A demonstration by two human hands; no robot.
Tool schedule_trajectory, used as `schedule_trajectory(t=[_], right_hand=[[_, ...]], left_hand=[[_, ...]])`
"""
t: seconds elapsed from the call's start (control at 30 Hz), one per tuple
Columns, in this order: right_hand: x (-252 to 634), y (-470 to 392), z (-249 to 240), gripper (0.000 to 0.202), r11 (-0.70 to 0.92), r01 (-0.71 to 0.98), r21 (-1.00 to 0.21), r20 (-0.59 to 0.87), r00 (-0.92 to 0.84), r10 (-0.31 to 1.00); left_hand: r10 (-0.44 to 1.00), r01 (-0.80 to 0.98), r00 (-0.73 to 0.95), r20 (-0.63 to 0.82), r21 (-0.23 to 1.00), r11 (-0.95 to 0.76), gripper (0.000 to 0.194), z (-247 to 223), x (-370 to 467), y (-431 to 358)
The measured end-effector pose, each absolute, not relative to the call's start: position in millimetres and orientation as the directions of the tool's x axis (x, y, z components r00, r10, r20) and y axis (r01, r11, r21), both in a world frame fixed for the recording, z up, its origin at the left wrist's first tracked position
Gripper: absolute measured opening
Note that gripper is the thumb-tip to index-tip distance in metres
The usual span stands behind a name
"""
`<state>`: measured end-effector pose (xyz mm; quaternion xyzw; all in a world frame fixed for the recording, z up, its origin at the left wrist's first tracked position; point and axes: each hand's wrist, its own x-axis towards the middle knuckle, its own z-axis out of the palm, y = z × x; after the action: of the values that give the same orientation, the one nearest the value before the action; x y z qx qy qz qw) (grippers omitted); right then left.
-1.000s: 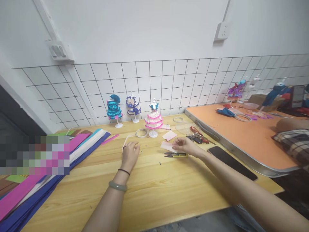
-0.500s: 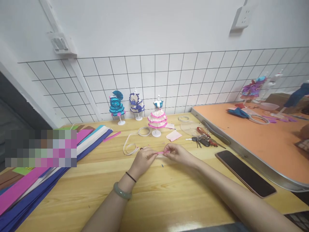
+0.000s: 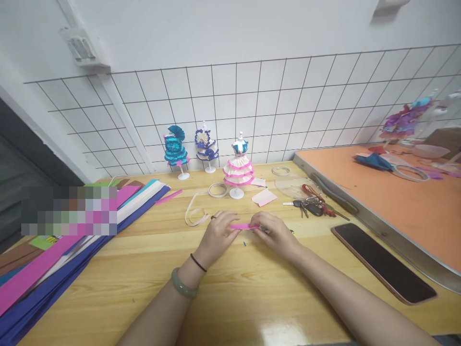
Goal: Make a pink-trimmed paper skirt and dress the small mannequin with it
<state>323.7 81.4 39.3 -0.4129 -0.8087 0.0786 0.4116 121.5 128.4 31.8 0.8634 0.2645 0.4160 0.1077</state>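
Between my two hands a narrow pink paper strip [image 3: 245, 226] is stretched level, just above the wooden table. My left hand [image 3: 220, 235] pinches its left end, with fingers closed. The right end is gripped by my right hand [image 3: 275, 233], whose fingers are curled round it. Part of a small dark object with a yellow-green tip [image 3: 293, 232] shows behind my right hand; I cannot tell what it is. Beyond my hands stands a miniature dress form in a white and pink ruffled dress [image 3: 239, 168]. A tiny blue scrap [image 3: 245, 244] lies just below the strip.
On the left lie long crepe paper sheets [image 3: 118, 226]. Tape rolls [image 3: 218, 191], pale paper pieces [image 3: 264, 197], keys [image 3: 311, 206] and a phone [image 3: 383, 262] are spread around. Two more dressed forms [image 3: 176, 153] stand by the wall grid. An orange board [image 3: 406, 206] borders the right.
More of the pink strip shows between my hands, which have moved slightly apart. My right hand has turned more palm-down. The camera view has shifted a little.
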Motion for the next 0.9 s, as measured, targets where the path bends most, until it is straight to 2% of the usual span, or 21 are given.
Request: schedule_trajectory(t=[0.13,0.27,0.53,0.7,0.9], right_hand=[[323.7,80.1,38.7,0.009,0.664,0.618,-0.421,0.638,-0.318,0.701],[323.1,79.3,39.1,0.011,0.68,0.604,-0.415,0.656,-0.319,0.684],[319.2,78.8,37.4,0.002,0.694,0.558,-0.456,0.683,-0.28,0.674],[319.6,80.0,34.0,0.006,0.669,0.557,-0.493,0.671,-0.247,0.7],[321.8,82.9,28.4,0.007,0.629,0.565,-0.535,0.655,-0.193,0.73]], left_hand=[[0.464,0.364,0.524,0.714,0.305,-0.88,0.003,33.5,123.3,126.3],[0.409,0.347,0.511,0.756,0.253,-0.903,0.008,36.5,123.4,125.1],[0.425,0.301,0.5,0.755,0.308,-0.902,0.009,33.5,122.7,127.1],[0.46,0.261,0.518,0.721,0.379,-0.888,0.01,38.1,123.8,125.3],[0.478,0.266,0.49,0.729,0.397,-0.878,0.01,38.0,122.7,125.9]])
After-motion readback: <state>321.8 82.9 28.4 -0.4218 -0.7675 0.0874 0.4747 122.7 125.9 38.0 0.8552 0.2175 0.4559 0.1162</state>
